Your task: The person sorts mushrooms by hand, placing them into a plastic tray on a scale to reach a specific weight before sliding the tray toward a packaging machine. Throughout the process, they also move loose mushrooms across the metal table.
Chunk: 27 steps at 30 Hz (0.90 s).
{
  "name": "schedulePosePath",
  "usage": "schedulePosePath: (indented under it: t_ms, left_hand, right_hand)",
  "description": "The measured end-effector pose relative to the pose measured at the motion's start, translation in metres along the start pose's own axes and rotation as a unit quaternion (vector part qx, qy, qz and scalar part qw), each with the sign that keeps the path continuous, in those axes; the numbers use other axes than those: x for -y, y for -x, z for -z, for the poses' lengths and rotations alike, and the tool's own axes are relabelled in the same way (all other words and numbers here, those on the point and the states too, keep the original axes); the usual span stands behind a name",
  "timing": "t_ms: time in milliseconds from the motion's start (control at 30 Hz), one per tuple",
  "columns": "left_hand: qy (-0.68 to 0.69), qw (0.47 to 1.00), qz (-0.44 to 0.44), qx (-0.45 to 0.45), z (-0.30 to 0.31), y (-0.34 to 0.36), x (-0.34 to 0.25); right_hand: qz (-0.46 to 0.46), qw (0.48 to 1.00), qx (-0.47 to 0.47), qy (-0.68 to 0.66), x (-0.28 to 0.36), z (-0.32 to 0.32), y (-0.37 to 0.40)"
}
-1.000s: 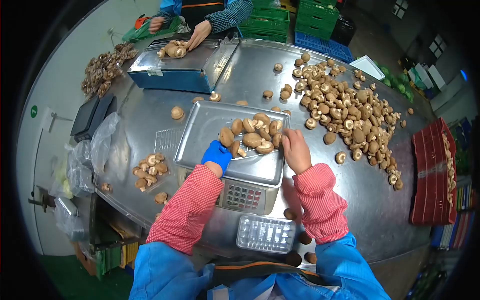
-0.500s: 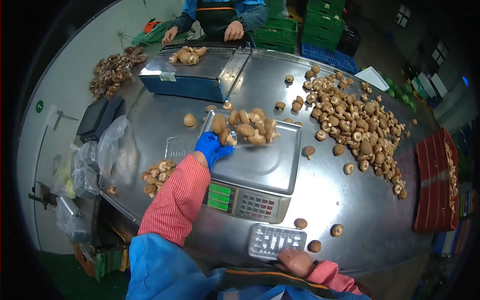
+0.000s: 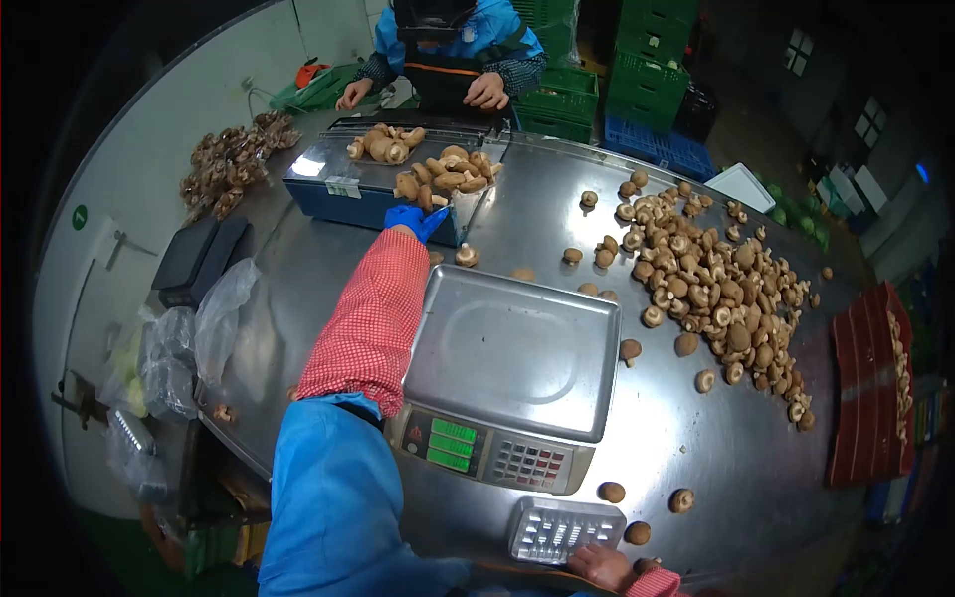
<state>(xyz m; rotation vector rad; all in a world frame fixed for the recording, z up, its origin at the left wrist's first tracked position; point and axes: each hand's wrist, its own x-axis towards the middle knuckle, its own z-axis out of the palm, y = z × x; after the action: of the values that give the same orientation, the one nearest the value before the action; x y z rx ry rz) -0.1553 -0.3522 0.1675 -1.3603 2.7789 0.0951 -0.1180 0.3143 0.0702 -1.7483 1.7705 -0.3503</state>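
My left hand [image 3: 416,221], in a blue glove, reaches out to the blue-sided machine [image 3: 370,204]. Its fingers are closed at the near edge of a tray heaped with mushrooms [image 3: 453,171], over the machine's right end; the tray itself is mostly hidden. On the steel table stands a scale [image 3: 512,353] with a bare pan and lit green digits. My bare right hand [image 3: 600,567] touches an empty clear plastic tray [image 3: 559,529] near the front edge; its fingers are bent and partly cut off from clear view.
A big pile of mushrooms [image 3: 731,298] covers the table's right side, beside a red crate [image 3: 867,388]. Across the table stands a co-worker [image 3: 453,65], both hands near the machine. Plastic bags [image 3: 224,308] and bagged mushrooms [image 3: 234,164] lie at the left.
My left hand has carried the mushroom tray forward from over the scale pan to the machine. My right hand stays by the empty tray. The co-worker's head has come into view.
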Motion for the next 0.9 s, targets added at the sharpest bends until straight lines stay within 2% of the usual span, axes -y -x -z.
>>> schedulePosePath:
  t_ms: [67,100,167,200,267,300,367,433,500,567,667,700,733,867,900]
  left_hand:
    - [0.02,1.0,0.017,-0.009,-0.007,-0.011,0.0]
    - [0.082,0.996,0.012,-0.03,-0.014,-0.013,0.001]
    - [0.203,0.977,0.005,-0.07,-0.029,-0.011,0.004]
    - [0.294,0.952,0.046,-0.065,-0.037,-0.01,0.009]
    - [0.463,0.875,0.128,-0.057,-0.059,-0.013,0.03]
    - [0.54,0.823,0.164,-0.055,-0.068,-0.016,0.042]
    - [0.678,0.696,0.23,-0.049,-0.088,-0.026,0.071]
    - [0.422,0.868,0.242,-0.1,-0.122,-0.023,0.114]
    - [0.333,0.877,0.345,-0.033,-0.144,-0.017,0.123]
    - [0.336,0.885,0.323,0.025,-0.14,0.002,0.105]
    - [0.509,0.772,0.276,0.263,-0.096,0.019,0.051]
    - [0.51,0.764,0.256,0.302,-0.096,0.012,0.042]
    - [0.491,0.775,0.226,0.327,-0.099,-0.001,0.033]
    - [0.298,0.884,0.096,0.348,-0.098,-0.065,0.007]
    - [0.298,0.881,0.067,0.362,-0.097,-0.072,-0.004]
  right_hand:
    - [-0.026,0.998,0.036,-0.049,-0.001,0.01,-0.003]
    - [-0.038,0.995,0.055,-0.074,-0.001,0.014,-0.004]
    - [-0.022,0.996,0.029,-0.087,-0.001,0.017,-0.006]
    - [-0.014,0.995,0.019,-0.096,0.0,0.018,-0.005]
    - [-0.036,0.993,0.055,-0.102,-0.001,0.018,-0.005]
    - [-0.047,0.991,0.071,-0.105,-0.002,0.017,-0.007]
    - [-0.035,0.994,0.043,-0.092,-0.004,0.01,-0.007]
    - [-0.022,0.996,0.018,-0.087,-0.01,-0.001,-0.002]
    - [-0.007,0.996,-0.003,-0.091,-0.022,-0.018,0.004]
    - [-0.015,0.996,-0.001,-0.087,-0.013,-0.005,-0.002]
    - [-0.03,0.995,0.012,-0.091,-0.006,0.01,-0.01]
    - [-0.033,0.995,0.017,-0.095,-0.006,0.01,-0.01]
    - [-0.036,0.994,0.021,-0.099,-0.007,0.009,-0.011]
    - [-0.044,0.993,0.032,-0.105,-0.01,0.012,-0.013]
    - [-0.045,0.993,0.034,-0.106,-0.011,0.012,-0.014]
